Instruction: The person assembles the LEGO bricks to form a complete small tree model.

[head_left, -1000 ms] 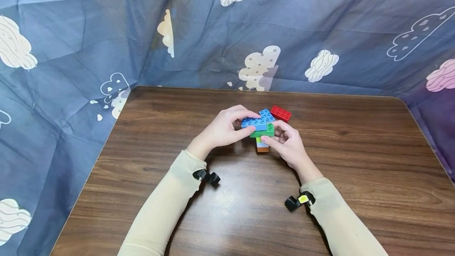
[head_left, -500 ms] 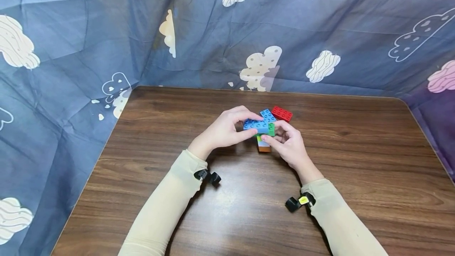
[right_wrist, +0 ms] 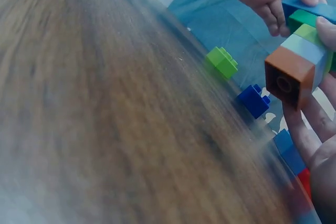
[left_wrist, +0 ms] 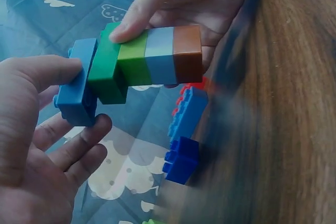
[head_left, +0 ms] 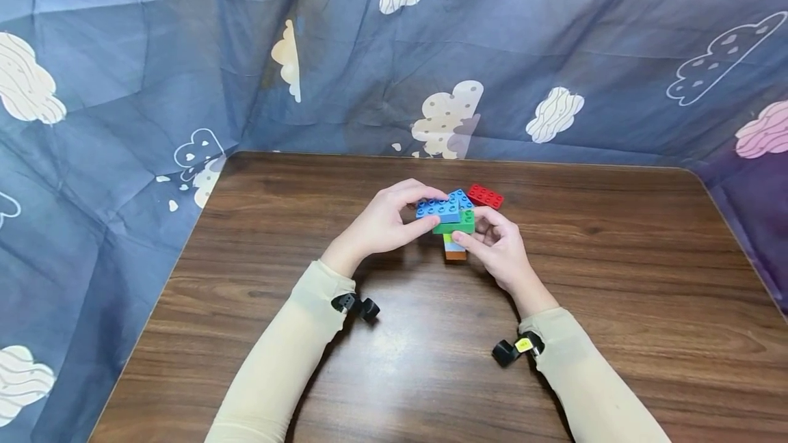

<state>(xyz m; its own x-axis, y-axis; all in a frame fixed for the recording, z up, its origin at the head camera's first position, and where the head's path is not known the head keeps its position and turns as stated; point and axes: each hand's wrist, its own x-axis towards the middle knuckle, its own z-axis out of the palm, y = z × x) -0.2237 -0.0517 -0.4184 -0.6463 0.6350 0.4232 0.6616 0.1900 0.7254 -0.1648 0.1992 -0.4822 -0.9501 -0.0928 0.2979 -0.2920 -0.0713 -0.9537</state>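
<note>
My left hand (head_left: 384, 224) pinches a blue toy building brick (head_left: 440, 212) between thumb and fingers. Directly beneath it lies a long green brick (head_left: 452, 226), the top of a stack that my right hand (head_left: 501, 251) grips. Under the green one, the left wrist view shows a lime brick (left_wrist: 134, 53), a light blue brick (left_wrist: 160, 56) and a brown brick (left_wrist: 187, 53) at the bottom. The blue brick sits slightly tilted against the green one, offset to the left; whether their studs are joined I cannot tell. The stack is held above the table.
Behind the stack on the wooden table (head_left: 394, 361) lie another blue brick (head_left: 464, 200) and a red brick (head_left: 485, 195). Wrist views also show a dark blue brick (left_wrist: 184, 161) and a small lime brick (right_wrist: 222, 62). A patterned cloth (head_left: 345, 87) hangs beyond the table's back edge.
The blue brick in my left hand moved right over the green brick half a second ago, then back left, so more green shows now. My right hand keeps its grip on the stack.
</note>
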